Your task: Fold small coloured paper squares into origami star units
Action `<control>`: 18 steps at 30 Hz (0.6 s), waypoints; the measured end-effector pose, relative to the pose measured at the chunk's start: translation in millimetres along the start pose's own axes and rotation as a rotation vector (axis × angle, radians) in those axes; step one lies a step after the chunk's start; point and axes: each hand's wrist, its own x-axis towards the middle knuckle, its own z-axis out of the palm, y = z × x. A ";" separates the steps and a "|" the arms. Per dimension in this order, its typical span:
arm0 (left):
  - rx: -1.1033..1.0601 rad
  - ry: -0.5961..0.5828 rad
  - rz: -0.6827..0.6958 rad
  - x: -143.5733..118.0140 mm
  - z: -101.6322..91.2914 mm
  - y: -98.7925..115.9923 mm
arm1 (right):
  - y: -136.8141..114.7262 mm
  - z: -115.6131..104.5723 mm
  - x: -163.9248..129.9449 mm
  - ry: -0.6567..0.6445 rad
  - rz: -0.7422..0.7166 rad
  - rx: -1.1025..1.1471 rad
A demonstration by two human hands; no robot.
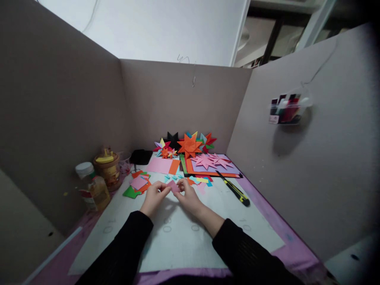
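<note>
A small piece of pink paper (173,186) is held up between both hands, just above the white sheet on the table. My left hand (156,194) pinches its left edge between thumb and fingers. On the other side, my right hand (188,195) grips it with thumb and forefinger, the other fingers curled. Beyond the hands lie several small light-blue folded pieces (174,177). To the left is a pile of pink, orange and green paper pieces (139,183); to the right, yellow, red and blue scraps (203,180).
Folded paper stars (190,145) stand at the back, with pink stars (204,161) on stacked coloured sheets. A black-and-yellow utility knife (236,192) lies right. A glue bottle (94,190) and a round container (108,170) stand left. Grey panels (184,103) enclose the table.
</note>
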 end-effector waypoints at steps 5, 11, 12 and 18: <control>-0.038 0.107 -0.072 7.0 -15.9 -5.9 | 8.2 -0.5 -1.4 -0.018 0.019 -0.075; 0.004 0.079 -0.038 10.2 -17.7 -5.9 | 17.6 -2.6 -2.6 -0.018 0.000 -0.143; 0.015 0.044 -0.012 9.1 -14.8 -4.3 | 17.4 -2.7 -2.9 -0.021 -0.015 -0.167; 0.071 -0.049 0.037 4.4 -5.5 -3.9 | 10.6 -2.6 -4.0 -0.021 -0.032 -0.144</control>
